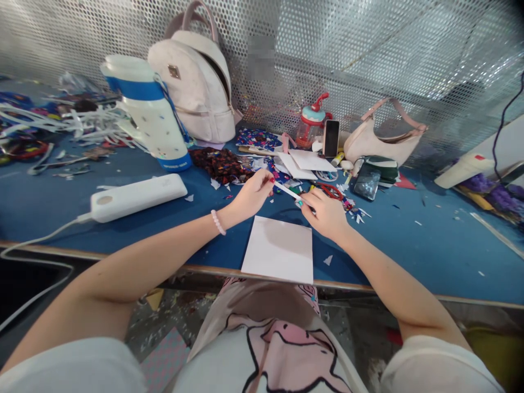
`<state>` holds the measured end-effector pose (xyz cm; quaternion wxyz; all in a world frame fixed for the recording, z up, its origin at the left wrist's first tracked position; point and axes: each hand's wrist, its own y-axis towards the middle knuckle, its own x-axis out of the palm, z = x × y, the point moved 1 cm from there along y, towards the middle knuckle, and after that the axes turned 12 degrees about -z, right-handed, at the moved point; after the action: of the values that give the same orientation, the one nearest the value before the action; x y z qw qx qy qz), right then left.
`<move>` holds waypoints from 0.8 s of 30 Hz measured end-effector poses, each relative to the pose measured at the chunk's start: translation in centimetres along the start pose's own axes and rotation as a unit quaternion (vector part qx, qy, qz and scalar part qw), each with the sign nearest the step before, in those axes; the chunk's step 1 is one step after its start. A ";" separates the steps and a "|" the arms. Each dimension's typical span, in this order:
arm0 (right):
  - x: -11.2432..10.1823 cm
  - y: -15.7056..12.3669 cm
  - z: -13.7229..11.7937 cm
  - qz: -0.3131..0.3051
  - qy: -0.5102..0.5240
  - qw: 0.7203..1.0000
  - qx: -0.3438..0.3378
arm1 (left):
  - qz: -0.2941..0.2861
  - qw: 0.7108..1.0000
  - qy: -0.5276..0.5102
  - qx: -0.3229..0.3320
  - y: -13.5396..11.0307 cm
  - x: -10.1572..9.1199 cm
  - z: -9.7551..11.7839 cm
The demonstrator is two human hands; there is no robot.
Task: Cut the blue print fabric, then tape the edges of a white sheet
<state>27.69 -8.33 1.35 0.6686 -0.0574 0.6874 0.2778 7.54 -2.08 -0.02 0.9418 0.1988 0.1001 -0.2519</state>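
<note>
A narrow white paper strip (287,191) stretches slantwise between my two hands, above the far edge of a white square sheet (280,248). My left hand (254,195) pinches the strip's upper left end between thumb and finger. At the lower right end, my right hand (325,214) is closed on the strip with bent fingers. Whether anything else sits inside the right hand is hidden. The square sheet lies flat on the blue table (409,245) at its front edge, touched by neither hand. Small paper scraps (328,260) lie beside it.
Left stand a white electric device (139,197) with a cable and a large blue-and-white bottle (153,120). Behind are a white backpack (196,93), dark crumpled fabric (221,165), white cards (305,162), a red-lidded cup (311,123), a phone (331,139) and a pink handbag (380,136).
</note>
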 end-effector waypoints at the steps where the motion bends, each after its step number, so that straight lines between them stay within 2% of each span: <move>1: 0.0 0.0 0.0 -0.004 -0.001 1.000 0.000 | -0.003 1.000 -0.003 0.000 0.0 0.0 -0.1; 4: 0.1 0.0 0.0 -0.014 -0.008 1.000 0.007 | -0.030 0.999 0.025 0.026 -0.1 -0.2 0.0; 7: 0.1 0.1 0.0 -0.014 -0.015 1.000 0.012 | -0.138 0.982 0.122 0.040 -0.5 -0.9 0.5; 10: 0.2 0.2 0.2 -0.009 -0.014 1.000 0.017 | -0.271 0.937 0.220 -0.012 -0.8 -1.9 0.3; 13: 0.2 0.2 0.4 -0.005 -0.012 1.000 0.024 | -0.336 0.888 0.311 -0.037 -0.7 -2.6 -0.5; 15: 0.2 0.2 0.5 -0.003 -0.012 1.000 0.028 | -0.351 0.871 0.342 -0.032 -0.4 -2.7 -1.2; 17: 0.3 0.2 0.5 -0.002 -0.011 1.000 0.028 | -0.337 0.870 0.360 -0.024 -0.1 -2.7 -1.7; 20: 0.3 0.2 0.5 -0.002 -0.006 1.000 0.027 | -0.251 0.876 0.410 -0.025 0.4 -2.5 -1.9; 22: 0.2 0.2 0.5 -0.001 -0.005 1.000 0.026 | -0.219 0.882 0.418 -0.021 0.3 -2.4 -1.5; 24: 0.2 0.2 0.5 0.003 -0.004 1.000 0.023 | -0.258 0.883 0.393 -0.010 0.0 -2.1 -1.0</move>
<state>28.07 -7.88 1.26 0.6717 -0.0388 0.6912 0.2638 5.67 -0.72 -0.35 0.7290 0.2396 0.5121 -0.3860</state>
